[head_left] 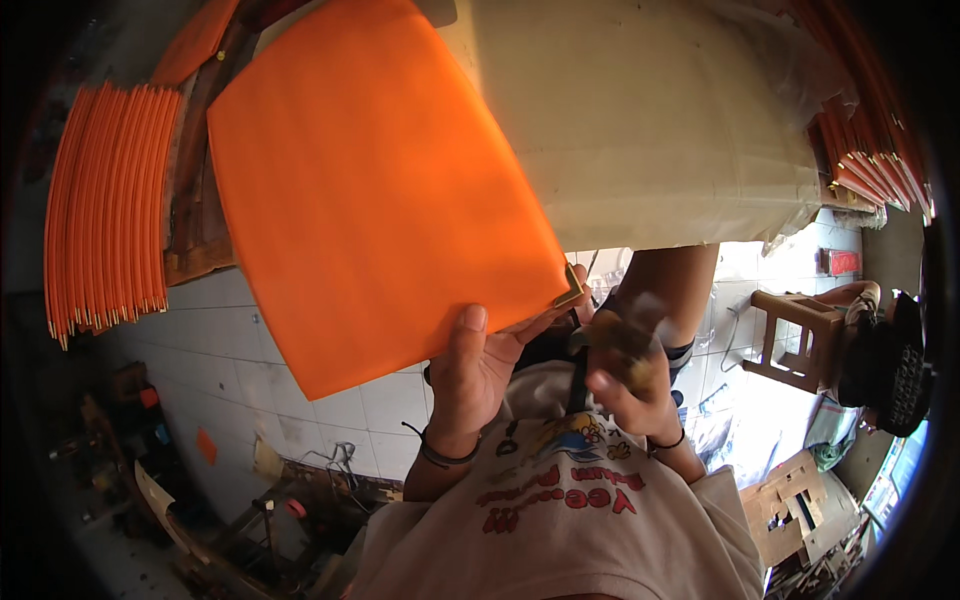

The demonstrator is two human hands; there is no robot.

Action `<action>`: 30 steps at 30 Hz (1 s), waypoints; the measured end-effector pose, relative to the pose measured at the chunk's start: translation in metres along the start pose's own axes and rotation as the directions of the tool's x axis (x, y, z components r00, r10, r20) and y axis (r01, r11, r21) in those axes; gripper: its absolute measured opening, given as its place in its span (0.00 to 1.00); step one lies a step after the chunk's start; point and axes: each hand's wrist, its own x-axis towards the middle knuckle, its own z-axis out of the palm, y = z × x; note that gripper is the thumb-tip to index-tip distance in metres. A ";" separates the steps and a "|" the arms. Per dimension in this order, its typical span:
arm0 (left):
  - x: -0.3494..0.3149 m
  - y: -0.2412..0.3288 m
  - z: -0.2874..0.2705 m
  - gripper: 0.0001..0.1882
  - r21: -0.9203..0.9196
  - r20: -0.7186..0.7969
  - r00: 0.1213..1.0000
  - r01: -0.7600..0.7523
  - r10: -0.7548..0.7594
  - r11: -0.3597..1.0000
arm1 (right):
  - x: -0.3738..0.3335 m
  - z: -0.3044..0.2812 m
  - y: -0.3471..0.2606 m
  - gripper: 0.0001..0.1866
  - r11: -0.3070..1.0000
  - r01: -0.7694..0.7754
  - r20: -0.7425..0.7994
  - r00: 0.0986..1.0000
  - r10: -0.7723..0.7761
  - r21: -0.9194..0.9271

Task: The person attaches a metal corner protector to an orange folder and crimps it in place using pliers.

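A large flat orange folder (370,190) is tilted over the near edge of the table, gripped along its lower edge by my left hand (475,375). My left thumb lies on its face, with the fingers behind it. A brass-coloured metal corner (571,288) caps the folder's lower right corner, beside my left fingertips. Just right of that corner is my right hand (640,400), closed around a dark, partly metallic tool (628,338). The tool is smeared by motion, so its kind is unclear. It appears apart from the folder.
The table (640,120) has a beige covering. A row of orange folders (110,205) with metal-tipped corners stands at the left; more orange folders (870,165) lie at the far right. A brown stool (795,340) and cut cardboard (795,505) are on the right.
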 end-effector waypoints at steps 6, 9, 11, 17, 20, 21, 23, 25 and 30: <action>-0.006 -0.010 -0.002 0.33 -0.029 -0.186 0.983 0.008 -0.013 1.000 | -0.001 -0.009 -0.004 0.15 0.946 -0.129 0.085 0.983 0.161 -0.297; 0.000 -0.001 0.002 0.35 0.089 -0.014 1.000 -0.001 0.002 0.996 | -0.008 -0.023 -0.014 0.13 0.865 -0.150 0.026 0.982 0.185 -0.480; 0.000 -0.005 0.008 0.34 0.048 -0.019 0.998 -0.059 0.060 0.997 | -0.011 -0.032 -0.030 0.10 0.753 -0.191 0.009 0.968 0.252 -0.629; 0.008 0.004 0.037 0.25 0.163 -0.137 0.986 -0.074 0.097 0.984 | -0.046 -0.068 -0.035 0.11 0.573 -0.303 -0.191 0.950 0.249 -0.761; 0.004 0.007 0.036 0.29 -0.033 -0.049 0.997 -0.056 0.054 0.998 | -0.056 -0.078 -0.025 0.12 0.454 -0.328 -0.321 0.942 0.096 -0.828; 0.001 0.008 0.037 0.29 -0.043 -0.047 0.998 -0.050 0.048 0.998 | -0.059 -0.081 -0.017 0.12 0.406 -0.268 -0.300 0.954 -0.015 -0.874; -0.002 0.015 0.042 0.28 -0.335 -0.059 0.998 0.001 -0.022 0.942 | -0.061 -0.082 -0.004 0.11 0.411 -0.255 -0.318 0.944 -0.091 -0.875; -0.004 0.023 0.043 0.32 -0.225 -0.023 0.992 0.115 -0.123 0.968 | -0.069 -0.088 0.014 0.15 0.495 -0.227 -0.288 0.956 -0.049 -0.839; -0.003 0.027 0.037 0.37 -0.617 0.203 0.973 0.216 -0.112 0.757 | -0.061 -0.077 0.006 0.19 0.675 -0.357 -0.353 0.923 0.151 -0.646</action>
